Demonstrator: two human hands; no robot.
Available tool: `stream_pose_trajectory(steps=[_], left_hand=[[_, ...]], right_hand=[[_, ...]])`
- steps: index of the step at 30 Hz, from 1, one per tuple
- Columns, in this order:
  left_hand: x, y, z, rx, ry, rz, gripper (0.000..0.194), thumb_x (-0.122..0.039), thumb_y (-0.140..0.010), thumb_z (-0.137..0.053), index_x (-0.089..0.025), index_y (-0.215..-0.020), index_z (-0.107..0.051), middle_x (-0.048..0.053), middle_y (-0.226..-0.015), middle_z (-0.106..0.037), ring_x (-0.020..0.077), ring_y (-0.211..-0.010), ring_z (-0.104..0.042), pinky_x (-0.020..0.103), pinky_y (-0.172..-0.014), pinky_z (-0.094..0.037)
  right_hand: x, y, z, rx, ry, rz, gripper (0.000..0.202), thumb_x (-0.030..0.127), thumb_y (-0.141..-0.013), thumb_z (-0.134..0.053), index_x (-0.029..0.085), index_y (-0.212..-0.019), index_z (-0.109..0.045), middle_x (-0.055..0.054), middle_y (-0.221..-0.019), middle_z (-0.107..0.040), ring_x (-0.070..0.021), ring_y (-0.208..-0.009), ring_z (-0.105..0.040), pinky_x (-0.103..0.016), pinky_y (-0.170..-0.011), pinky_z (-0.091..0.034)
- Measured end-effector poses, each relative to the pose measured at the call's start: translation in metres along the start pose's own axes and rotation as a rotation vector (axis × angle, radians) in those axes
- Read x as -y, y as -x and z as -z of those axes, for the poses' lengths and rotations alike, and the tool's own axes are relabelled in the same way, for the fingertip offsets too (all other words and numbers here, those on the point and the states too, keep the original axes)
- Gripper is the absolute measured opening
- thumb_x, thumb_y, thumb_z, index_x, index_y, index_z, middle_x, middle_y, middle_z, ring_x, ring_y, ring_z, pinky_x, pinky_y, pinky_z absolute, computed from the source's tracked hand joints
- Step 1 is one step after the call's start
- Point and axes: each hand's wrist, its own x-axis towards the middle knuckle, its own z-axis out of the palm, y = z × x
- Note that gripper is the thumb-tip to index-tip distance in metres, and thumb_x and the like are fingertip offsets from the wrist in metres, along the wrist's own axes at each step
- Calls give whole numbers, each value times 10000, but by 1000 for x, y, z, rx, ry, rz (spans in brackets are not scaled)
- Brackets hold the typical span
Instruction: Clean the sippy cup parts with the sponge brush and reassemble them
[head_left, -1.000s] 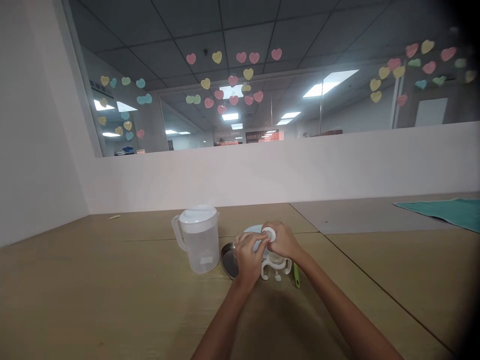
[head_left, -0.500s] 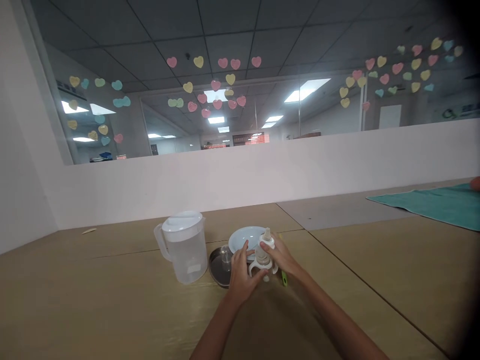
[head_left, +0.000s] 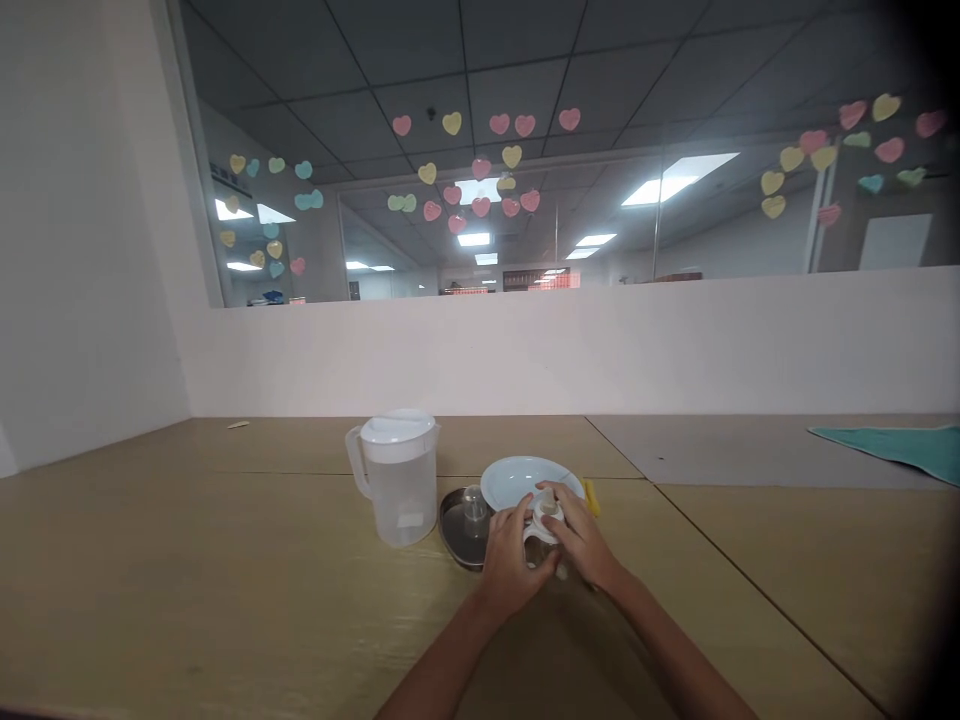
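Both hands are on a baby bottle (head_left: pixel 548 510) with a white collar, a teat and white side handles. My left hand (head_left: pixel 511 560) is wrapped round its left side, by a handle. My right hand (head_left: pixel 589 545) grips the collar from the right, thumb and fingers closed on it. Most of the bottle's body is hidden by the hands. Just behind it stands a pale blue bowl (head_left: pixel 504 480). A dark metal tray (head_left: pixel 453 540) lies left of my left hand, and a clear domed cap (head_left: pixel 474 512) stands in it.
Left of the tray stands a lidded clear pitcher (head_left: pixel 405 495). Something yellow (head_left: pixel 592 498) shows beyond my right hand. A teal cloth (head_left: pixel 900 452) lies at the far right. A small flat pale piece (head_left: pixel 238 425) is at the back left, before the white wall (head_left: pixel 420 360).
The view has swung left, so everything sits further right. The bottle now sits lower between the hands, its top tipped towards me. My right hand has come further over the collar.
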Motion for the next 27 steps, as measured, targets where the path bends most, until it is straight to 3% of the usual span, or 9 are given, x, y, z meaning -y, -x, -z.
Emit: stream_pose_trajectory(steps=[5, 11, 22, 27], left_hand=[[-2, 0, 1, -16, 2, -15, 654, -418, -734, -598, -186, -1305, -380, 108, -1154, -548, 247, -1070, -489, 430, -943, -384], [-2, 1, 1, -17, 12, -21, 637, -442, -750, -585, -197, -1302, -381, 105, -1161, -554, 242, -1061, -501, 428, -927, -392], [0, 0, -1, 25, 32, 4, 680, -473, -755, -573, -175, -1322, -344, 122, -1172, -551, 252, -1110, -480, 457, -976, -351], [2, -1, -3, 1, 21, 23, 705, -468, -732, -600, -179, -1321, -345, 113, -1126, -568, 251, -1075, -493, 460, -967, -358]], right_hand=[[0, 0, -4, -48, -86, -29, 187, 259, -746, -410, 200, -880, -527, -33, -877, -560, -200, -874, -509, -344, -817, -383], [4, -4, -2, -120, -219, -21, 217, 198, -693, -384, 194, -781, -582, -37, -859, -544, -183, -853, -513, -299, -778, -403], [-3, 1, -3, -210, -238, -80, 346, 198, -719, -349, 184, -991, -563, -37, -860, -635, -194, -863, -568, -311, -815, -426], [-2, 3, -5, -295, 25, 25, 361, 191, -708, -395, 192, -1045, -524, -35, -838, -614, -210, -855, -545, -366, -823, -405]])
